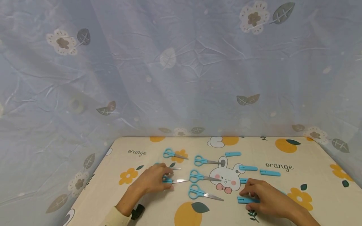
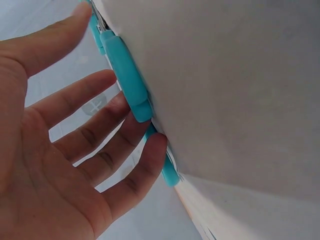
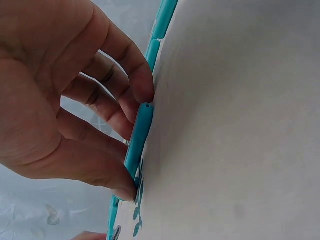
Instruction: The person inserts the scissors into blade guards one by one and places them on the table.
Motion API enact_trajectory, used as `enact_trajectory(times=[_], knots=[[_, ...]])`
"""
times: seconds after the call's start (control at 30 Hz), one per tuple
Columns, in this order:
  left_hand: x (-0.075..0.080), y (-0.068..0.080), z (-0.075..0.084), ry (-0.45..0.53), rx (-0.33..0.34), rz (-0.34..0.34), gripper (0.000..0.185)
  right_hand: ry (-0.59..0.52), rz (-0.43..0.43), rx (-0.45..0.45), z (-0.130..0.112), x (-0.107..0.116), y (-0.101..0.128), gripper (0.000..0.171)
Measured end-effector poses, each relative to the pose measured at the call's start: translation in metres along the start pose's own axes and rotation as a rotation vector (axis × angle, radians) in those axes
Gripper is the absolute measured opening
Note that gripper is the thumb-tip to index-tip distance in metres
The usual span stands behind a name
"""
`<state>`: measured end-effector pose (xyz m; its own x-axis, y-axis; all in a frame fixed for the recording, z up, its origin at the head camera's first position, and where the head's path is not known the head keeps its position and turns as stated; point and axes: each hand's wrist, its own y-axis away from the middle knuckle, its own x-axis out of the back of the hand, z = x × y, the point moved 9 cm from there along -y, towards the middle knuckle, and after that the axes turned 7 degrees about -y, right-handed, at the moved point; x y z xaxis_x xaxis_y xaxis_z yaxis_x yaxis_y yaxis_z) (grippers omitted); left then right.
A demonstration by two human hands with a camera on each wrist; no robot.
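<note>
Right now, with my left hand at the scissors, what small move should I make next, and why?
I'd probably bring your left hand's thumb in to pinch the nearest blue scissors handle. In the left wrist view, the thumb is spread away from the other fingers, whose tips lie close beside the scissors, so the grip doesn't look closed yet.

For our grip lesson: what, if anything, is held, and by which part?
Right hand straddles a blue cap, hold uncertain; left hand, by scissors handles, has no visible hold.
</note>
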<state>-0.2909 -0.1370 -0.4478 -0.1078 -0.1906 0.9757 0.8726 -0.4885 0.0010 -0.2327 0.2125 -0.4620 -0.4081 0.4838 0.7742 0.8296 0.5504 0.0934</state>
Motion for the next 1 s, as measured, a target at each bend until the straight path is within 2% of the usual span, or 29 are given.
enact_trajectory(times=[0.17,0.6,0.83,1.0], knots=[[-0.0002,0.0021,0.0019,0.0,-0.014,-0.005,0.046,-0.019,-0.001,-0.003,0.0004,-0.0008,-0.0004,0.034],[-0.0009,0.0022,0.003,0.014,-0.054,0.016,0.036,-0.019,0.005,0.061,-0.0013,0.0005,-0.0004,0.026],[-0.0004,0.0021,0.0032,0.07,-0.059,0.005,0.037,-0.104,-0.006,0.08,0.002,0.001,-0.0011,0.022],[-0.0016,0.0013,0.0024,0.111,-0.045,0.002,0.035,-0.152,-0.011,0.058,0.0055,0.0006,-0.0016,0.021]])
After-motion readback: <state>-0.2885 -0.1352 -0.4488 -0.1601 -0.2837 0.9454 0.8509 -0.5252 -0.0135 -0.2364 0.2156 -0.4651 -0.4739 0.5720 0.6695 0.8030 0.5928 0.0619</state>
